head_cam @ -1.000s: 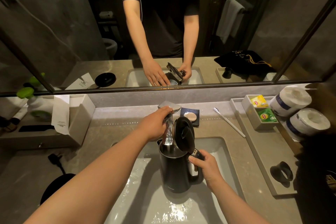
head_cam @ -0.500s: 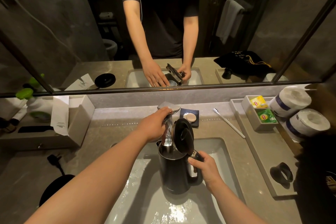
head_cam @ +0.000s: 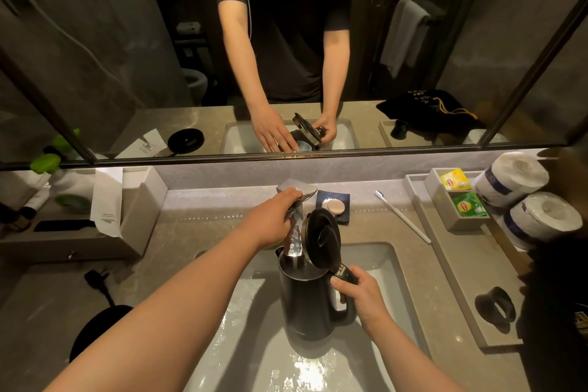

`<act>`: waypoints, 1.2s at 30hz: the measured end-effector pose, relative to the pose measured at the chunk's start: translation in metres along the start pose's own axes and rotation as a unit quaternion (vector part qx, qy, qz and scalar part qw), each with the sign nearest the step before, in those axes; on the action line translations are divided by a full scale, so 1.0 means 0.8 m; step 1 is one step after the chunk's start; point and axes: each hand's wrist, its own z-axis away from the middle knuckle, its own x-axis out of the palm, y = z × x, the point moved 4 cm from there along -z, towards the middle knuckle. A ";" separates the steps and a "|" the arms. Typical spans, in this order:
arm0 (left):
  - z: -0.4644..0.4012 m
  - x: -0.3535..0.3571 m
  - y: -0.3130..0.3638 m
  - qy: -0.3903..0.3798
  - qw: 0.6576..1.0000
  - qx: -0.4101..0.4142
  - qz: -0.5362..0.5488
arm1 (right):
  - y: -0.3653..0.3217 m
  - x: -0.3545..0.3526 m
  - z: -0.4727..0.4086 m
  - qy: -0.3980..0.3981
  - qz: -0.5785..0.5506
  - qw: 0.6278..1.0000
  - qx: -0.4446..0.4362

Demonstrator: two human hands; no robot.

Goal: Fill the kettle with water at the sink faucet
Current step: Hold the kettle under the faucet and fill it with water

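A black electric kettle stands upright in the white sink basin, its hinged lid raised. My right hand is closed around the kettle's handle. The chrome faucet reaches over the kettle's open mouth, and a thin stream of water falls from its spout into the kettle. My left hand grips the faucet's lever near its top. The basin floor is wet and shiny.
A soap dish and a white toothbrush lie behind the sink. At right a grey tray holds tea bags, a black ring and two toilet rolls. At left sit a tissue box and the kettle's base with its plug.
Both hands and the kettle have stayed almost still. Water keeps running from the faucet into the kettle.
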 end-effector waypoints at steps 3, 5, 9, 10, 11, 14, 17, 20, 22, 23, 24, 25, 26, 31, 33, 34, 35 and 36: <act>0.001 0.000 0.000 -0.002 1.000 -0.001 0.001 | -0.001 0.000 0.000 -0.001 0.002 1.000 -0.003; 0.002 -0.001 0.001 -0.005 1.000 0.001 0.001 | -0.001 0.000 -0.001 -0.005 0.003 1.000 -0.004; 0.003 -0.002 0.004 -0.003 1.000 0.001 0.001 | 0.001 0.000 -0.001 -0.006 0.004 1.000 -0.005; 0.003 -0.003 0.004 -0.002 1.000 0.000 0.001 | 0.001 -0.001 -0.001 -0.005 0.006 1.000 -0.005; 0.003 -0.003 0.005 -0.001 1.000 0.001 0.003 | 0.001 -0.001 -0.001 -0.005 0.008 1.000 -0.005; 0.004 -0.003 0.006 0.002 1.000 0.005 0.006 | 0.000 -0.001 -0.002 -0.005 0.010 1.000 -0.005; 0.005 -0.003 0.007 0.004 1.000 0.002 0.005 | 0.000 0.000 -0.003 -0.005 0.012 1.000 -0.003; 0.004 -0.004 0.008 0.000 1.000 0.001 0.006 | -0.001 0.000 -0.004 -0.006 0.013 1.000 -0.004; 0.003 -0.003 0.008 -0.001 1.000 -0.005 0.003 | -0.001 0.000 -0.004 -0.009 0.014 1.000 -0.004; 0.003 -0.002 0.008 0.000 1.000 -0.006 0.002 | -0.002 0.001 -0.004 -0.009 0.014 1.000 -0.002; 0.004 -0.002 0.008 0.001 1.000 -0.007 0.002 | -0.002 0.001 -0.004 -0.010 0.013 1.000 -0.001; 0.004 -0.002 0.007 0.001 1.000 -0.008 0.004 | -0.003 0.002 -0.003 -0.011 0.013 1.000 -0.001; 0.004 -0.001 0.007 0.000 1.000 -0.006 0.006 | -0.004 0.002 -0.003 -0.012 0.012 1.000 -0.001; 0.002 -0.001 0.005 -0.003 1.000 -0.006 0.002 | -0.007 -0.001 -0.001 -0.014 0.003 1.000 -0.004; 0.003 -0.001 0.005 0.001 1.000 -0.005 0.002 | -0.007 -0.001 -0.002 -0.014 0.003 1.000 -0.002; 0.003 -0.001 0.005 0.002 1.000 -0.003 0.004 | -0.007 -0.001 -0.002 -0.015 0.002 1.000 -0.001; 0.003 -0.001 0.006 0.001 1.000 -0.001 0.006 | -0.007 -0.001 -0.002 -0.015 0.002 1.000 -0.001; 0.003 -0.001 0.006 -0.001 1.000 0.000 0.007 | -0.008 -0.001 -0.002 -0.016 0.001 1.000 -0.002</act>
